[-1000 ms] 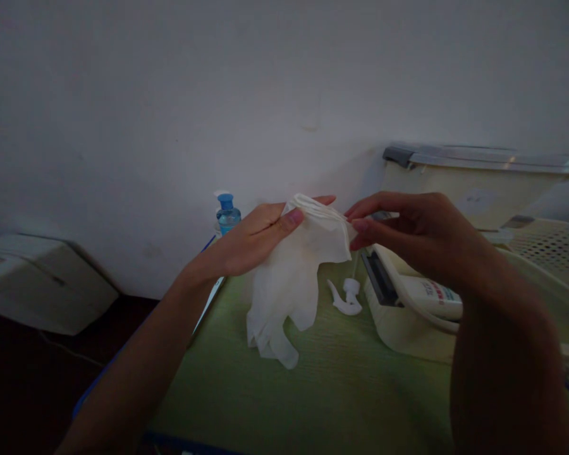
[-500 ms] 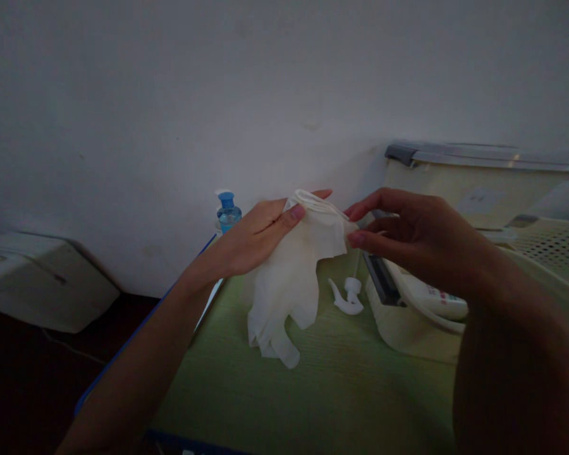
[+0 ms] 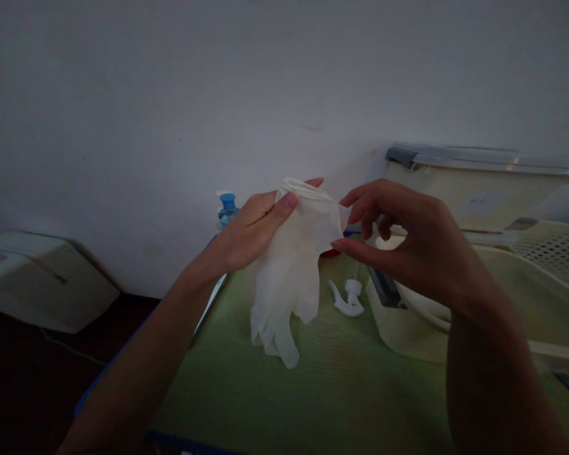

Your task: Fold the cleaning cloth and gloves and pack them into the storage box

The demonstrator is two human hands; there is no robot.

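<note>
White disposable gloves (image 3: 287,272), seemingly more than one layered together, hang fingers-down over the green table. My left hand (image 3: 258,227) grips them near the cuff, thumb on the near side and fingers behind. At the cuff's right edge is my right hand (image 3: 393,227), its thumb and index finger on the thin material while the other fingers curl loosely. Below the cuff, a white spray pump head (image 3: 348,300) lies on the table. Part of a red thing (image 3: 330,253) shows behind the gloves; its kind is hidden.
A blue-capped bottle (image 3: 227,208) stands by the wall behind my left hand. To the right are a cream basket (image 3: 408,338) and a lidded storage box (image 3: 483,189). A white box (image 3: 47,281) sits at the left. The green table (image 3: 313,404) has a blue edge.
My right thumb has moved down and left along the cuff, spreading farther from the index finger. The cuff and my left hand have shifted slightly up and left. A red thing now shows behind the gloves.
</note>
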